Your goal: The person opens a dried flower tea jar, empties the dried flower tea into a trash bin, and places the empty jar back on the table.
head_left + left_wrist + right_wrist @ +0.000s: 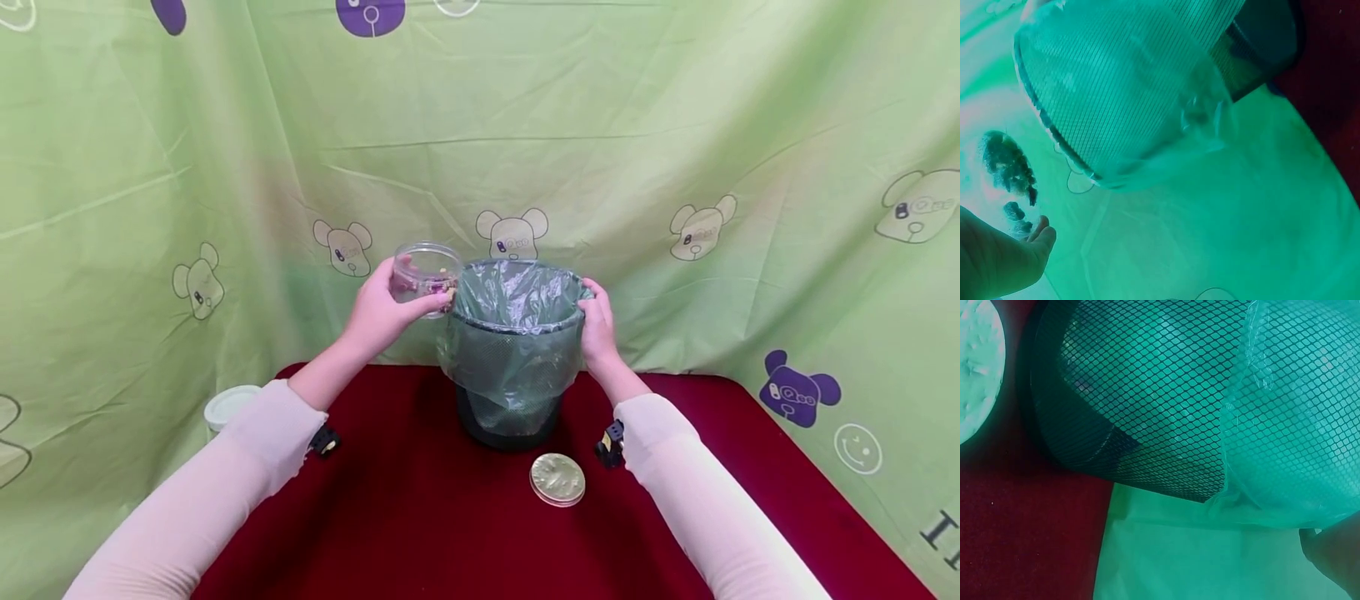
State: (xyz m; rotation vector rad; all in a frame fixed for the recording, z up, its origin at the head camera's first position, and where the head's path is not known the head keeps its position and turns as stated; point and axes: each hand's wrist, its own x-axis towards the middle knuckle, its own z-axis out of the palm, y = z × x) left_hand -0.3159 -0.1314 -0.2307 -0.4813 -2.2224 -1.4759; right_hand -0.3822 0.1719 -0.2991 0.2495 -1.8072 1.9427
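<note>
A disc (558,475) lay by the bagged bin (512,371) our right hand (597,332) gripped; our left hand (381,310), a jar (422,265) of bits (438,285).

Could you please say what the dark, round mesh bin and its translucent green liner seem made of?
Dark, round mesh bin: probably matte coated metal, given its thin diamond lattice, though possibly plastic. Translucent green liner: likely glossy plastic film, with crinkled highlights.

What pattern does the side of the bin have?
Diamond-shaped mesh, clearest on the bin in the right wrist view.
</note>
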